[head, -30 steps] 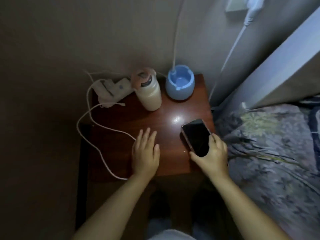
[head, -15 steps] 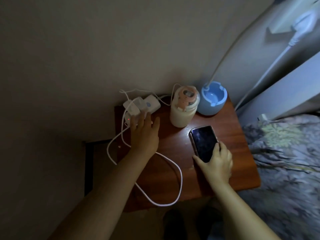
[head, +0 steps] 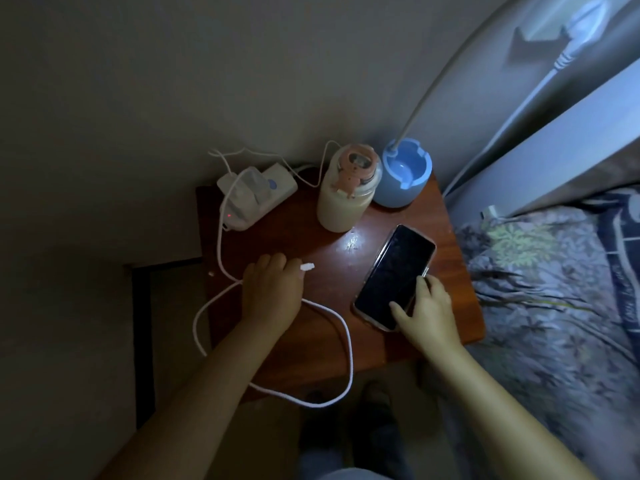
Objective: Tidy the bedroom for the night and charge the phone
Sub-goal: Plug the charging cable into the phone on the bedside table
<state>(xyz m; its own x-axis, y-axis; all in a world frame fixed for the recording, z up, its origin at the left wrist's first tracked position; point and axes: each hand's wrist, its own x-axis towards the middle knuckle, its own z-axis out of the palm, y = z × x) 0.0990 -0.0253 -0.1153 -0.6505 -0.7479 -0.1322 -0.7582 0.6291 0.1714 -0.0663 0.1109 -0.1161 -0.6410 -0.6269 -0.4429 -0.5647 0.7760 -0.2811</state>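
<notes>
A dark phone (head: pixel 396 274) lies screen up on the right half of the red-brown bedside table (head: pixel 322 344). My right hand (head: pixel 424 311) grips its near end, thumb on the glass. My left hand (head: pixel 272 292) is closed around the white charging cable (head: pixel 343 358) close to its tip, and the white plug (head: pixel 307 266) sticks out past my fingers, pointing toward the phone. The cable loops over the table's front edge and runs back to a white power strip (head: pixel 254 195) with a red light at the table's back left corner.
A cream bottle with a pink lid (head: pixel 346 188) and a blue round lamp base (head: pixel 403 173) with a bent white neck stand at the table's back. The bed with a floral cover (head: pixel 554 289) borders the table on the right. A plug sits in the wall socket (head: pixel 581 19).
My left hand has drawn back from the power strip toward the table's middle, now holding the cable's plug end. The phone has turned diagonally under my right hand.
</notes>
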